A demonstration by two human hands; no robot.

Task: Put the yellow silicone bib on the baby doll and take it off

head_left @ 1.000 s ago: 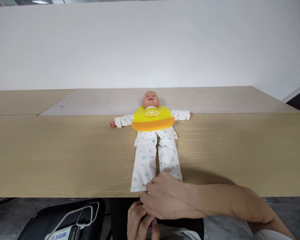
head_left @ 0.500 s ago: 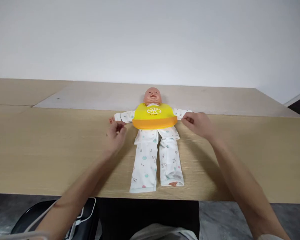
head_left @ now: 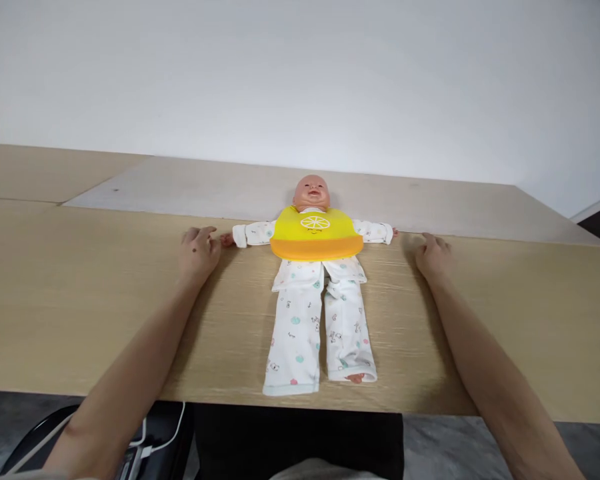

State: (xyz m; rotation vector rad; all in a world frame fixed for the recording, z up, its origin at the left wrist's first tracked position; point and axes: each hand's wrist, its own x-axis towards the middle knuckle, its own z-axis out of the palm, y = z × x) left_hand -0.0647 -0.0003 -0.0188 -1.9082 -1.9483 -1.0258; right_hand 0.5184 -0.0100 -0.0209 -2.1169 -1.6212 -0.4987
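A baby doll (head_left: 312,193) lies on its back on the wooden table, its head toward the wall and both arms stretched sideways. It wears white printed pajamas (head_left: 294,333) and a yellow bib (head_left: 316,230) with a citrus-slice face and an orange catch pocket. My left hand (head_left: 199,253) is beside the doll's hand on the left, fingers loosely curled and apart, holding nothing. On the other side my right hand (head_left: 434,257) hovers or rests at the table, a short way from the doll's other hand. Its fingers are apart and it holds nothing.
The wooden table (head_left: 80,300) runs across the view, with a paler panel (head_left: 180,187) along the back against a white wall (head_left: 300,80). Below the front edge at left are a black chair (head_left: 30,440) and a white cable (head_left: 173,433).
Both hands have moved outward, away from the bib and the doll's sleeves. The view has shifted slightly, and the doll's arms now show more fully.
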